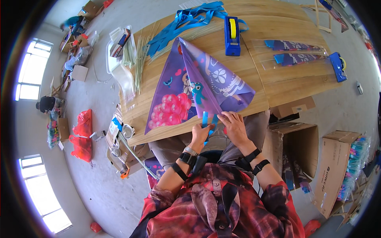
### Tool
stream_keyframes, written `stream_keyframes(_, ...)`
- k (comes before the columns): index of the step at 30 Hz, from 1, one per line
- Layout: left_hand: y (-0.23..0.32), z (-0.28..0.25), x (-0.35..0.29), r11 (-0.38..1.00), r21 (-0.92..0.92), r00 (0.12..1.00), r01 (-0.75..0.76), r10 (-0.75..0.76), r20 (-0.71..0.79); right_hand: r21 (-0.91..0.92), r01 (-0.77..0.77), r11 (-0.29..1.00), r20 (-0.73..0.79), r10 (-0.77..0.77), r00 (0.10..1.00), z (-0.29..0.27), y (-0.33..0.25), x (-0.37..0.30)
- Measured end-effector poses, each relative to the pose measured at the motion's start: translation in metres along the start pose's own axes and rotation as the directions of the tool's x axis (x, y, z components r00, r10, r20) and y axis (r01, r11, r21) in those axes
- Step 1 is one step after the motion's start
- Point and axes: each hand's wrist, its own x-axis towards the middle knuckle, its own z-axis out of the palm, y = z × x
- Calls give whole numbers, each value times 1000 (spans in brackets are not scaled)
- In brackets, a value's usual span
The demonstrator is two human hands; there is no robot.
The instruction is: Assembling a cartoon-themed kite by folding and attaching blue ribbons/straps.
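A purple triangular kite (168, 91), printed with pink balloons, a blue bird and white flowers, lies partly folded over the front edge of the wooden table. Below its middle fold, blue ribbon strips (205, 119) hang down. My left hand (200, 135) is closed round these strips just under the kite. Beside it, my right hand (235, 129) pinches the kite's lower edge near the ribbon, its thumb and fingers together. Exactly where ribbon meets kite is partly covered by my fingers.
A blue tape dispenser (232, 37) and a heap of blue ribbon (186, 23) are on the table (293, 89). Thin sticks (139, 67) lie at its left. Packed kites (297, 59) and another dispenser (338, 66) sit at the right. Cardboard boxes (335, 170) stand right of me.
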Motion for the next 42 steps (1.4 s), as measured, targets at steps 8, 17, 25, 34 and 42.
stream_keyframes(8,-2,0,1,999,38,1000,-17,17,-12,-54,60,997,20,-59,998,4,5,-4)
stream_keyframes(17,-2,-29,-15,788,349,850,-507,524,54,-83,117,990,17,-116,993,2,9,-6)
stream_keyframes(25,12,-42,-24,168,561,522,-811,642,561,-80,139,987,57,-134,989,2,12,-8)
stream_keyframes(34,8,-34,-13,-25,557,403,-830,664,630,-105,125,987,45,-121,992,0,9,-6)
stream_keyframes(42,5,-35,-13,-11,578,406,-816,701,587,-119,125,985,44,-121,992,1,9,-6)
